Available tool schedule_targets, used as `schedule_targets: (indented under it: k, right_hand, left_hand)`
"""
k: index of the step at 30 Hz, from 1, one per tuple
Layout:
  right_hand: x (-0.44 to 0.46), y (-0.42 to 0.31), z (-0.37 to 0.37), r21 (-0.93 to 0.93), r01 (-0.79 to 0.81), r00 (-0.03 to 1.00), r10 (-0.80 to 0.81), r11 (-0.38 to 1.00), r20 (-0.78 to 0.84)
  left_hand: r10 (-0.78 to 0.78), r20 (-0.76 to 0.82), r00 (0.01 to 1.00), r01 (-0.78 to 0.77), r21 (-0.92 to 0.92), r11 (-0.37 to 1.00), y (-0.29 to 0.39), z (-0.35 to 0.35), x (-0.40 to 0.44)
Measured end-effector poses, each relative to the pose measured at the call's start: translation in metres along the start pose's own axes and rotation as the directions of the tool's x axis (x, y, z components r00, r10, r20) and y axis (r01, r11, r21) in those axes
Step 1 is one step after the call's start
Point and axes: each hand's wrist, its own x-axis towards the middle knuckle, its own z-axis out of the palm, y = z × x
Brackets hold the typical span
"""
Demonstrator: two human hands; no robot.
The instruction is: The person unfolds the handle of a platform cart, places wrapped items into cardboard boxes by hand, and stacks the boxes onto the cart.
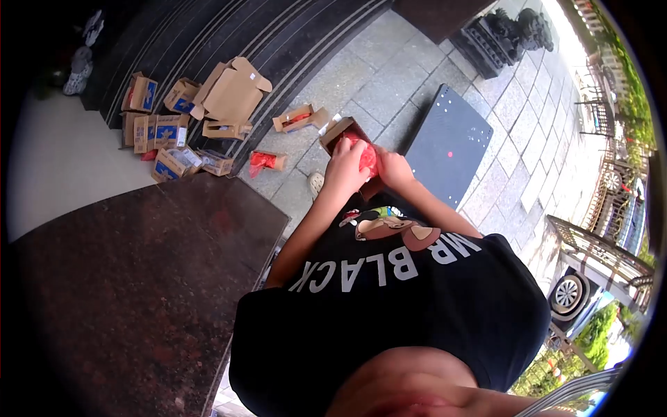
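A small cardboard box point(333, 136) with its flaps raised is held up in front of my chest. Crumpled red plastic wrapping point(370, 161) fills its mouth; what lies inside the wrapping is hidden. My left hand point(347, 163) bends its fingers over the red plastic and the box edge. My right hand point(394, 169) is closed against the other side of the red plastic, its fingertips partly out of sight.
Below stand an open box point(300, 119) and another with red plastic point(267, 161). Several cardboard boxes point(161, 132) are piled by dark steps. A dark board point(448, 139) lies on the paving to the right; a polished stone slab point(139, 292) is at left.
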Motion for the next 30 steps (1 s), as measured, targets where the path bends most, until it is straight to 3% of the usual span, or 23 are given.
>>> schedule_targets:
  k: [3,6,8,10,12,14,16,18,19,20,22,24,26,28,30]
  right_hand:
    - [-0.001,0.01,-0.013,0.071,-0.125,0.99,0.129,0.99,-0.057]
    - [-0.004,0.045,-0.022,0.177,-0.269,0.953,0.289,0.947,-0.095]
    - [-0.003,0.077,-0.028,0.256,-0.329,0.904,0.381,0.909,-0.193]
    - [-0.003,0.127,-0.02,0.371,-0.411,0.83,0.51,0.833,-0.226]
    - [-0.006,0.186,-0.005,0.484,-0.487,0.691,0.659,0.727,-0.295]
    - [-0.011,0.226,-0.014,0.562,-0.503,0.591,0.735,0.657,-0.331]
    - [-0.022,0.265,-0.011,0.777,-0.529,0.412,0.904,0.34,-0.116]
    - [-0.03,0.313,0.01,0.686,-0.605,0.362,0.907,0.404,-0.214]
    - [-0.039,0.323,0.003,0.744,-0.622,0.335,0.942,0.245,-0.03]
    - [-0.049,0.325,-0.006,0.713,-0.65,0.315,0.947,0.262,-0.06]
    - [-0.065,0.329,-0.019,0.761,-0.64,0.289,0.951,0.106,0.11]
    - [-0.075,0.328,-0.017,0.773,-0.635,0.204,0.968,0.016,0.148]
    - [-0.076,0.338,-0.008,0.783,-0.617,0.122,0.975,-0.071,0.185]
    - [-0.07,0.346,0.013,0.722,-0.685,-0.026,0.994,-0.098,0.11]
    - [-0.07,0.351,0.021,0.706,-0.685,-0.066,0.98,-0.179,0.185]
  left_hand:
    - [0.169,0.129,0.977,-0.202,0.322,0.925,-0.004,0.044,0.038]
    - [0.306,0.287,0.908,-0.405,0.409,0.818,-0.032,0.11,0.072]
    - [0.344,0.484,0.805,-0.534,0.338,0.775,0.001,0.108,0.095]
    - [0.593,0.463,0.658,-0.718,0.151,0.679,0.029,0.118,0.122]
    - [0.654,0.492,0.574,-0.769,0.051,0.637,0.07,0.119,0.146]
    - [0.637,0.514,0.575,-0.691,-0.112,0.714,0.094,0.128,0.179]
    - [0.637,0.515,0.574,-0.649,-0.187,0.737,0.097,0.144,0.213]
    - [0.523,0.627,0.578,-0.598,-0.111,0.794,0.096,0.152,0.242]
    - [0.467,0.659,0.59,-0.567,-0.073,0.82,0.089,0.157,0.256]
    - [0.412,0.685,0.601,-0.539,-0.034,0.842,0.076,0.165,0.271]
    - [0.422,0.717,0.555,-0.558,-0.054,0.828,0.049,0.18,0.297]
    - [0.248,0.784,0.57,-0.413,0.013,0.911,0.037,0.184,0.325]
    - [0.159,0.836,0.525,-0.418,0.091,0.904,0.048,0.186,0.346]
    - [0.146,0.878,0.455,-0.453,0.088,0.887,0.038,0.201,0.377]
    - [0.037,0.935,0.352,-0.456,0.137,0.879,0.037,0.219,0.408]
